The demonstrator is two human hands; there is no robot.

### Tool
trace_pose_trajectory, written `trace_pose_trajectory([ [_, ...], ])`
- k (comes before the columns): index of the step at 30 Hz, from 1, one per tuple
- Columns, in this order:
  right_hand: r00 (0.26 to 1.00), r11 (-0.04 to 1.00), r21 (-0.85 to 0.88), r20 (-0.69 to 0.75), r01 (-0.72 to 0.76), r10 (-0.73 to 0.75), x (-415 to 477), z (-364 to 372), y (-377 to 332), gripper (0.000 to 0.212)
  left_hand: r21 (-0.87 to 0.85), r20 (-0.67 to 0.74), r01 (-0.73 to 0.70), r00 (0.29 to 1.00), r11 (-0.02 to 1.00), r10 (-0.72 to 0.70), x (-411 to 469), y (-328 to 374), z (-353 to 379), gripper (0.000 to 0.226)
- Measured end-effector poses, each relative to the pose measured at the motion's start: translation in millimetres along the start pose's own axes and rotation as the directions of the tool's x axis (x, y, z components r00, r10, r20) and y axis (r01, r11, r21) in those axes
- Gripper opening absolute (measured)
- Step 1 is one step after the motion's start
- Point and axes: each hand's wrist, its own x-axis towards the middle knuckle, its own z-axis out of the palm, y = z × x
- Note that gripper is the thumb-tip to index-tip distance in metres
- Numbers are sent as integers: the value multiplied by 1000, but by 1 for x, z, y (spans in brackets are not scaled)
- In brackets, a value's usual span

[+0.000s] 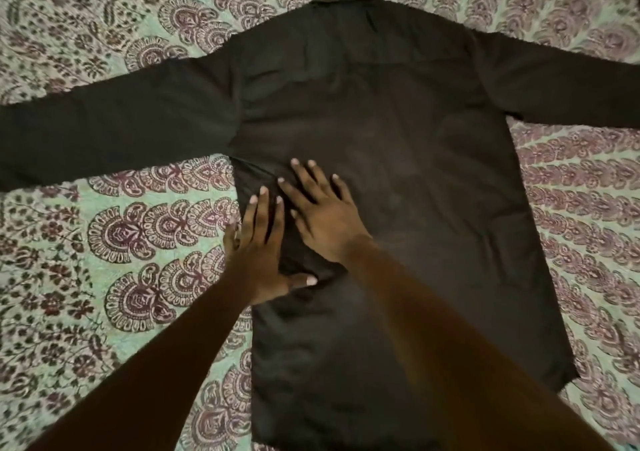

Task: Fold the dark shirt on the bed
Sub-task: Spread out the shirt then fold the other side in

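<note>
The dark shirt (398, 145) lies spread flat on the bed, back side up, collar at the far end and both long sleeves stretched out to the left and right. My left hand (259, 246) lies flat with straight fingers on the shirt's left side edge, just below the armpit. My right hand (322, 215) presses flat on the cloth right beside it, fingers spread and pointing away from me. The cloth under and between the two hands is wrinkled.
A green bedspread (114, 242) with a purple paisley print covers the whole bed around the shirt. My two forearms reach in from the bottom edge and cover part of the shirt's lower body.
</note>
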Motion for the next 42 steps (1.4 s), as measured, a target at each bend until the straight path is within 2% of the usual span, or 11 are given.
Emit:
trace_pose_trajectory([
  [4,966,964,-73,-63,-257,252,-17,-3,55,62,-31,5,-5,1000,1000,5,2,0,1,147],
  [10,594,591,140,-27,-795,804,-33,-30,109,74,-56,85,6,996,998,-1,2,0,-6,149],
  [12,697,712,81,-156,-697,700,-13,-30,90,72,-41,93,24,996,999,-20,3,1,-7,149],
  [15,970,978,-1,-133,-207,205,27,-21,52,62,-22,81,39,996,999,-37,3,3,-6,149],
  [18,993,993,-37,32,111,-110,53,-14,37,55,-16,97,56,994,998,-54,4,3,-7,151],
  [26,773,768,93,131,-633,621,21,-55,128,72,-4,146,105,984,995,-103,4,13,-18,155],
  [30,916,918,42,-70,-393,395,-32,-41,122,76,49,83,85,993,995,-89,7,43,-27,157],
  [33,997,996,-53,15,-74,75,-87,-21,120,71,17,96,-75,993,997,73,8,84,-22,144],
  [35,985,983,-69,-7,-172,172,-121,-17,139,70,-38,180,-114,976,993,119,5,113,-8,144],
  [39,751,752,83,-43,-654,659,-165,-31,200,71,35,223,-41,974,999,33,-5,151,19,153],
  [42,654,653,138,-43,-745,755,-171,-38,207,79,84,180,-13,984,996,-2,-16,162,29,153],
])
